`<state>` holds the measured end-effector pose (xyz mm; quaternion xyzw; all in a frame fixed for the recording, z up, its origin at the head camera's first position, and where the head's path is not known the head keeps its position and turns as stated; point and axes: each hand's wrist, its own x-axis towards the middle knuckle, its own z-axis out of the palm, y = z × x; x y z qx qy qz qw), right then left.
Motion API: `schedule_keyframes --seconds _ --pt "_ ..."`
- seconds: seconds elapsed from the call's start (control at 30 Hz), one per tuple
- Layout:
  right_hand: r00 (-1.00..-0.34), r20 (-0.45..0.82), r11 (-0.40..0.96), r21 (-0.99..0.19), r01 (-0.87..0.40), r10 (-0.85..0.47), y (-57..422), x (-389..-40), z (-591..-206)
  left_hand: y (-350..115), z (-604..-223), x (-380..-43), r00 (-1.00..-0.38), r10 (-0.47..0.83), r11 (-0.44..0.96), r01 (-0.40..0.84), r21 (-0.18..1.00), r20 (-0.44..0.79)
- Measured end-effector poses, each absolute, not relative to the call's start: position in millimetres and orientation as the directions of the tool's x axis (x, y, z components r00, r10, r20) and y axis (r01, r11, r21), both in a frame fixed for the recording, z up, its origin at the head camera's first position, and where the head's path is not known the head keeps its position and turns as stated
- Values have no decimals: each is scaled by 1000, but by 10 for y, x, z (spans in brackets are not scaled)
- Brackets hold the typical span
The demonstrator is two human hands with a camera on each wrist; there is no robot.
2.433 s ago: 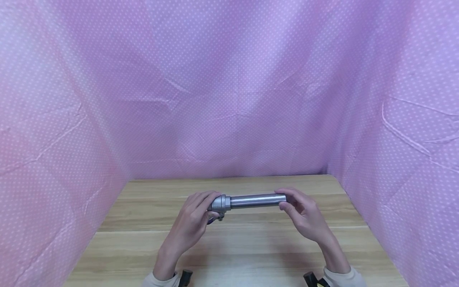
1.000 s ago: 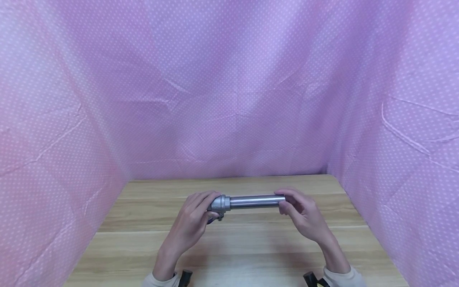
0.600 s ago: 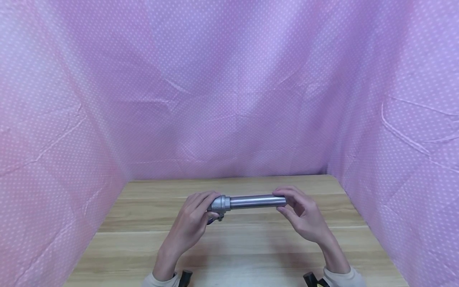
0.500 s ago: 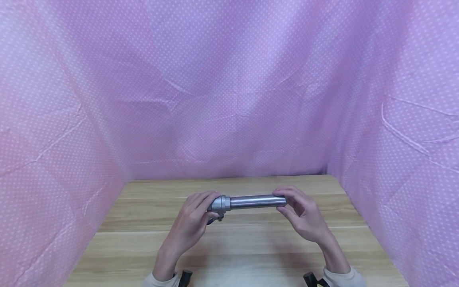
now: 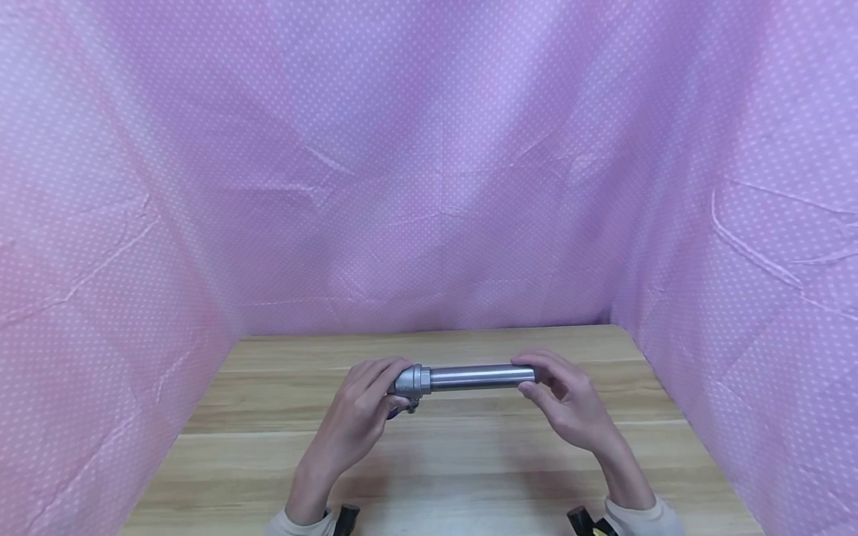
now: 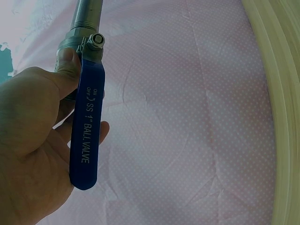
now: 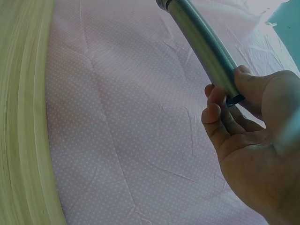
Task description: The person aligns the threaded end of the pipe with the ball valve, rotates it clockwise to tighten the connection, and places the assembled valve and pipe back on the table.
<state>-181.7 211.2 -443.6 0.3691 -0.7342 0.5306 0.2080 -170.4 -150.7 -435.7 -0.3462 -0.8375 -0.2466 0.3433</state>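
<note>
My left hand (image 5: pixel 357 409) grips a metal ball valve (image 5: pixel 410 380), fingers over its top and thumb along its side. In the left wrist view, the valve's blue lever (image 6: pixel 87 124), lettered "SS 1" BALL VALVE", runs back toward the palm. A shiny steel pipe (image 5: pixel 477 376) extends rightward from the valve's collar, nearly level. At the pipe's far end, my right hand (image 5: pixel 573 406) pinches it between thumb and fingertips. The right wrist view shows the pipe's end (image 7: pixel 229 91) between the thumb and the curled fingers.
A wooden table (image 5: pixel 462 476) lies beneath both hands. Pink dotted cloth (image 5: pixel 429 186) hangs behind it and along both sides. Dark wrist mounts (image 5: pixel 346 517) sit at the beige cuffs.
The right thumb and fingers shift a little around the pipe's end; the thumb dips below the pipe, then comes back up onto it. The left hand and valve stay in place.
</note>
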Motion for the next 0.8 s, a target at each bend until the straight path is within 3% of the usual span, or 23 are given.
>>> schedule_keyframes --seconds 0.37,0.57,0.8 --pt "-658 676 146 -652 -744 -330 2103 -1816 -4428 -1519 -4340 -1703 -533 410 642 745 181 740" --pt "-593 734 26 -621 -783 -331 2083 -1839 -4430 -1519 -4336 -1702 -535 408 644 743 183 739" --pt "-550 771 39 -569 -821 -321 2072 -1856 -4432 -1522 -4342 -1697 -536 409 645 743 182 738"
